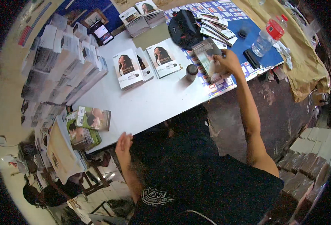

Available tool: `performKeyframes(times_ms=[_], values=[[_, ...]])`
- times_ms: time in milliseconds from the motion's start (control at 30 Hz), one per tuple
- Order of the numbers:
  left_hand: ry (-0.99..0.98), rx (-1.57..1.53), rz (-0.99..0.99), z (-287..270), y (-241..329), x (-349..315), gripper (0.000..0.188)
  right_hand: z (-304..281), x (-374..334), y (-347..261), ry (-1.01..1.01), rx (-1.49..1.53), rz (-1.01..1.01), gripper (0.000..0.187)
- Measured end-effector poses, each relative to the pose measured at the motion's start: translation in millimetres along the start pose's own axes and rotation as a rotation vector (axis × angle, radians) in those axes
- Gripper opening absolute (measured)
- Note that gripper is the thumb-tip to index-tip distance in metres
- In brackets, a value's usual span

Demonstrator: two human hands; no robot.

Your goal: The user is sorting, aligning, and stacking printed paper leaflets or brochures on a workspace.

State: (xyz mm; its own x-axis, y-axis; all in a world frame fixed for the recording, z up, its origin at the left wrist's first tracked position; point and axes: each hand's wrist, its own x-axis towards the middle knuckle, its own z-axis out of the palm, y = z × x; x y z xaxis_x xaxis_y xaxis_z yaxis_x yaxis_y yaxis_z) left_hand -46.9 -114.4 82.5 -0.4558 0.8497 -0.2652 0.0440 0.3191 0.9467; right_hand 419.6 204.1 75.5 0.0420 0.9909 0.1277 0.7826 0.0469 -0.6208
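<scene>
My right hand (228, 63) is closed on the right side of a dark printed card (207, 56). The card lies over a colourful printed sheet (214, 89) at the table's right part; whether it is one piece or several is hard to tell. My left hand (124, 145) is held empty just off the near edge of the white table (154, 101), fingers raised and slightly apart. A dark round-topped cylinder (191, 71) stands left of the card. Further left lie two piles of white printed cartons, the left pile (126, 69) and the right pile (162, 58).
Tall stacks of flat cartons (60, 56) rise at the left, above green printed boxes (83, 135). At the back are a phone (101, 34), more cartons (143, 18) and a black bag (184, 28). A water bottle (262, 44) and fanned booklets (218, 29) sit at the right.
</scene>
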Motion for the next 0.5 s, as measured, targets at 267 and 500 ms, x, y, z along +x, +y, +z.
performKeyframes(times_ms=[267,500], values=[[0.175,0.135,0.348,32.3,70.6,140.6,0.053,-24.5,-64.7,-153.1,0.597,0.314,-0.413,0.033],[0.098,0.741,0.165,111.4,76.9,278.4,0.115,146.1,-30.8,-192.5,0.068,-0.085,-0.201,0.072]])
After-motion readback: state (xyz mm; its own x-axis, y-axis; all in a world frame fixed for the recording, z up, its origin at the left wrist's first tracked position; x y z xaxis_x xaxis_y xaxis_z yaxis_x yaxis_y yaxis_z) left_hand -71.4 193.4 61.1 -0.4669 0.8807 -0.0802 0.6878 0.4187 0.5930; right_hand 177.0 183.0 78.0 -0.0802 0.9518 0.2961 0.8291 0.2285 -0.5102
